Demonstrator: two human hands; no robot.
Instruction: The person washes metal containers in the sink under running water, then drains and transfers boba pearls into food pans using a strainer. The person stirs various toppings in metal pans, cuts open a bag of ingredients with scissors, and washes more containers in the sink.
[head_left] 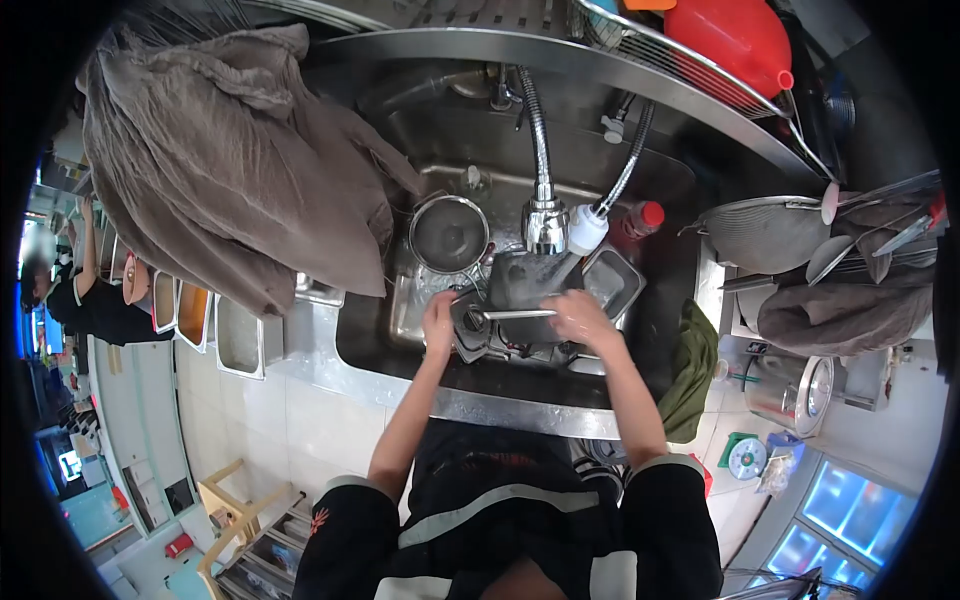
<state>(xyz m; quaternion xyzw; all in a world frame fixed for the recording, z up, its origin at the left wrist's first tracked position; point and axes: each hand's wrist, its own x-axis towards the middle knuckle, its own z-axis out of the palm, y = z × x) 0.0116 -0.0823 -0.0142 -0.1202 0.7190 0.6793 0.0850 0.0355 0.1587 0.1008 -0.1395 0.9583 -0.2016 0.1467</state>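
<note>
Over the steel sink (400, 365), my right hand (582, 320) is closed round the end of a long-handled utensil (515, 314) with a straight, pale handle. Its rounded, dark head lies to the left, close to my left hand (438, 322). My left fingers are curled at the edge of that head; the exact grip is partly hidden. Behind the handle, water runs over a grey metal pan (520, 280). A round strainer or bowl (448, 235) sits at the back left, and a rectangular steel tray (613, 280) leans on the right. Several other pieces beneath are hard to tell apart.
Two hose taps, one chrome (545, 222) and one white (588, 230), hang over the sink. A red-capped bottle (642, 220) stands behind. Grey cloth (240, 160) covers the left side; a green cloth (690, 375) drapes the right edge. Another person (105, 300) is far left.
</note>
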